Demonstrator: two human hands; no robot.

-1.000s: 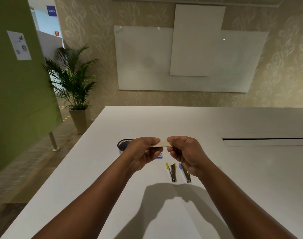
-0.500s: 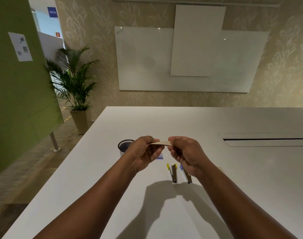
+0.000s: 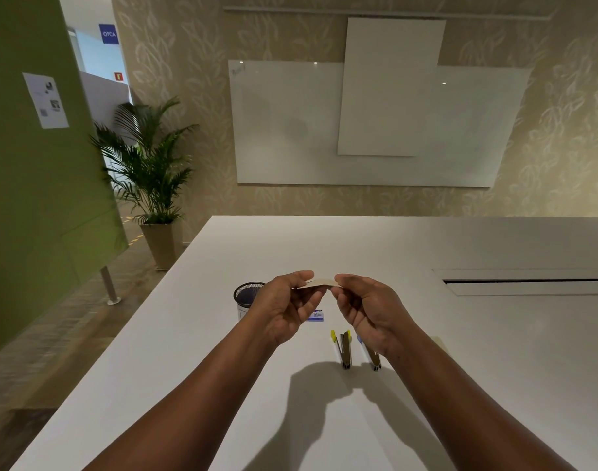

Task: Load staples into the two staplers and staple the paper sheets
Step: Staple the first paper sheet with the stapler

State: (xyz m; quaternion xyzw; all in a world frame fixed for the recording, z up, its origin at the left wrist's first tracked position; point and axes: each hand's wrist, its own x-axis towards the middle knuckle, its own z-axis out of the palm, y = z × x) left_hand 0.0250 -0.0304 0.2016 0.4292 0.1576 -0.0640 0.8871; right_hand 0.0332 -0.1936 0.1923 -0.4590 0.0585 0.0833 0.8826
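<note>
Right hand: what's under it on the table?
Under the right hand lies the blue stapler: only its near end shows past the wrist, the rest is covered. The yellow stapler lies beside it, in full view. The hand pinches a tan card.

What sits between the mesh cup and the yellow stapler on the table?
Head view: a small blue-and-white box lies on the table between the mesh cup and the yellow stapler, partly hidden by the left hand.
</note>
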